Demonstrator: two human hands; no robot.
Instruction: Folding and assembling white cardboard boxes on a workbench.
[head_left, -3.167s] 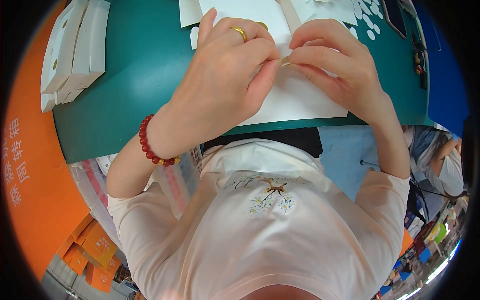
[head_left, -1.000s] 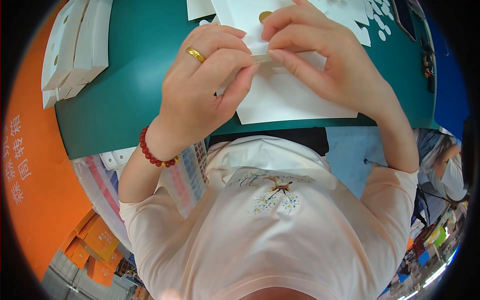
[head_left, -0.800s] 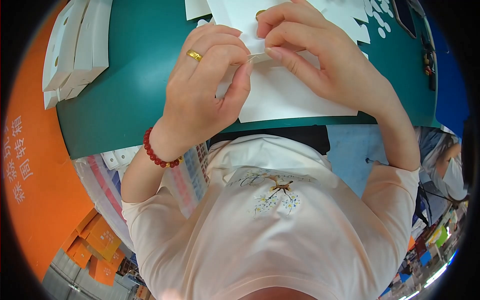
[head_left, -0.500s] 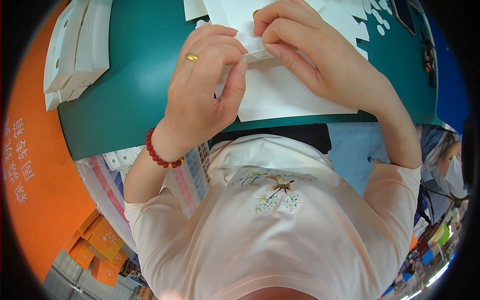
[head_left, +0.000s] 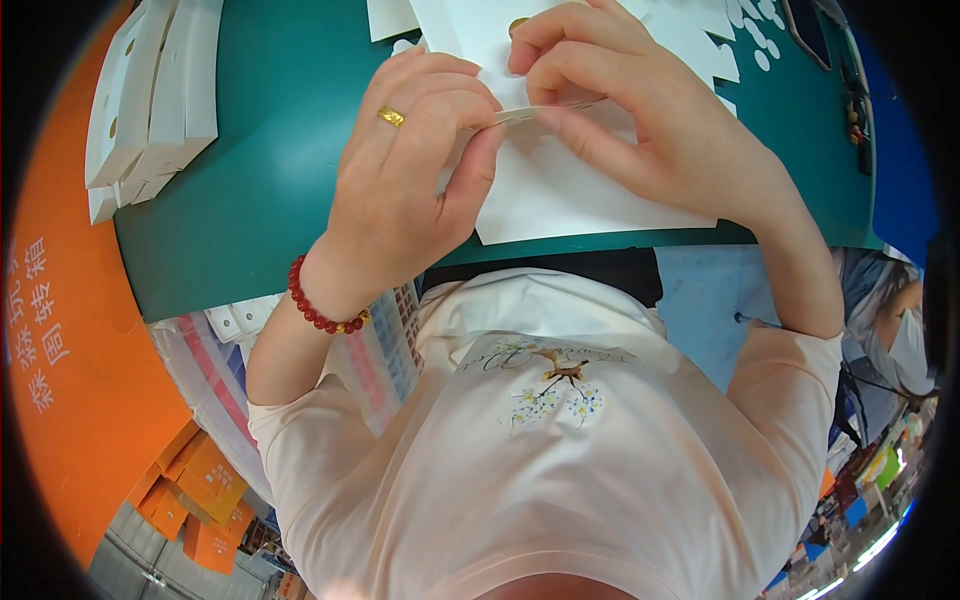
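Note:
Both hands pinch the near edge of a white cardboard box blank (head_left: 465, 30), which has a round hole in it. My left hand (head_left: 415, 160), with a gold ring and a red bead bracelet, grips the fold between thumb and fingers. Opposite it, my right hand (head_left: 630, 110) holds the same edge, its thumb below and fingertips on top. The folded strip (head_left: 516, 116) shows in the gap between my thumbs. Beneath them lies another flat white card sheet (head_left: 590, 190) on the green table. My fingers hide part of the edge.
Folded white boxes (head_left: 150, 100) are stacked at the table's left. Small white oval cut-outs (head_left: 752, 30) and a phone (head_left: 806, 32) lie at the far right. The green tabletop (head_left: 270, 150) ends just before my body; an orange box (head_left: 70, 330) stands beyond its left edge.
The folded edge between my thumbs has tipped, showing as a narrower strip. Both hands have shifted only slightly, and my right fingers have spread a little further from the thumb.

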